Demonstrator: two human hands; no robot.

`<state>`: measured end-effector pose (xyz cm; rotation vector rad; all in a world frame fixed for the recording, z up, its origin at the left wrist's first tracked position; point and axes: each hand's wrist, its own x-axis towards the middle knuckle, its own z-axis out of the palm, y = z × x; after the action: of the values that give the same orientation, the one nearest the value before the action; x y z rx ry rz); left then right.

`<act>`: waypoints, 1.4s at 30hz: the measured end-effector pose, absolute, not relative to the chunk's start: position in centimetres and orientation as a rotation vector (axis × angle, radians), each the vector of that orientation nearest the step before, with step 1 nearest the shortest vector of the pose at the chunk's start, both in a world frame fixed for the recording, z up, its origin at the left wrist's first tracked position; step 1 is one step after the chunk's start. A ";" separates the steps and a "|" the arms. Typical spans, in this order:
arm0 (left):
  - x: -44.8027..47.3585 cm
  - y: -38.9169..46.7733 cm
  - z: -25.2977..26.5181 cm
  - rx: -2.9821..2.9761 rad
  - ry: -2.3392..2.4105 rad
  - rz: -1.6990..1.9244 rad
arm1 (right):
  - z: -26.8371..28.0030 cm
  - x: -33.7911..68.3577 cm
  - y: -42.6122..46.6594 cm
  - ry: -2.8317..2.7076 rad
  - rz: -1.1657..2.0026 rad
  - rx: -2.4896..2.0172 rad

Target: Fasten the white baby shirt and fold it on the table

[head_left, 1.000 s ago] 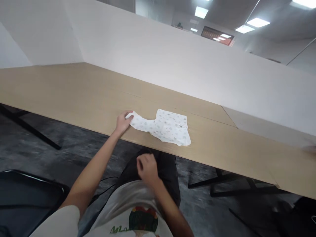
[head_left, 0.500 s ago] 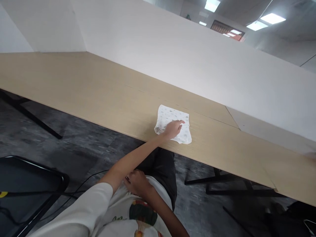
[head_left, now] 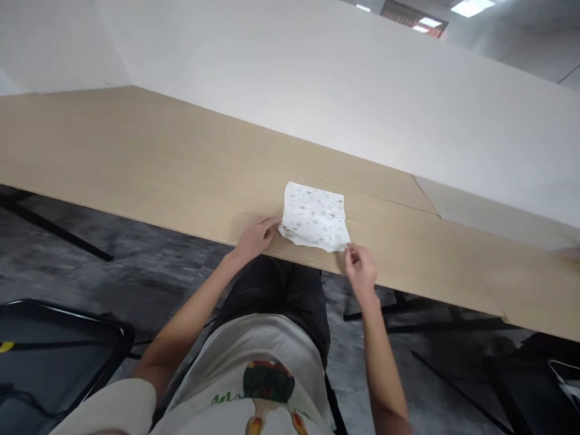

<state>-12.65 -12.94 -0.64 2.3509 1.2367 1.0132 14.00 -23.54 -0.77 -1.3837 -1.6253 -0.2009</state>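
Note:
A small white cloth [head_left: 315, 214] with a fine printed pattern lies spread on the wooden table [head_left: 194, 157], close to its front edge. Its near edge is wavy, with a small fold at the near left. My left hand [head_left: 256, 238] is at that near left corner, thumb and fingertips closed together on the cloth's edge. At the near right corner, my right hand [head_left: 361, 269] pinches the cloth between thumb and finger, the other fingers curled in.
A white partition [head_left: 281, 78] rises along the table's back edge. Black chairs stand at the lower left [head_left: 58, 362] and lower right [head_left: 525, 380]. Black table legs [head_left: 58, 229] show below the table.
My left hand has gone from the middle of the cloth to its near left corner. My right hand has risen from my lap to the near right corner. The cloth lies flatter.

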 end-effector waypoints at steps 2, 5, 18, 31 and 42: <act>-12.7 -12.3 -0.6 2.354 1.213 0.978 | 0.4 17.6 -21.5 -1.776 -0.243 -1.560; -12.2 -11.4 -0.2 2.420 1.164 0.914 | 1.0 20.5 -19.2 -2.061 -0.174 -1.619; -13.4 -12.2 2.8 2.766 1.094 0.963 | 1.3 19.5 -20.2 -1.882 0.252 -1.319; -8.9 -1.0 3.8 2.001 1.304 1.272 | 1.8 17.2 -4.4 -0.976 0.575 -1.558; -9.1 1.8 0.0 2.045 1.431 1.184 | -1.4 19.1 -2.2 -1.201 0.486 -1.720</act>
<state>-9.09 1.77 -0.01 2.0446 1.4307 1.1844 19.14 -2.15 -1.42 -1.7202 -1.2012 0.4856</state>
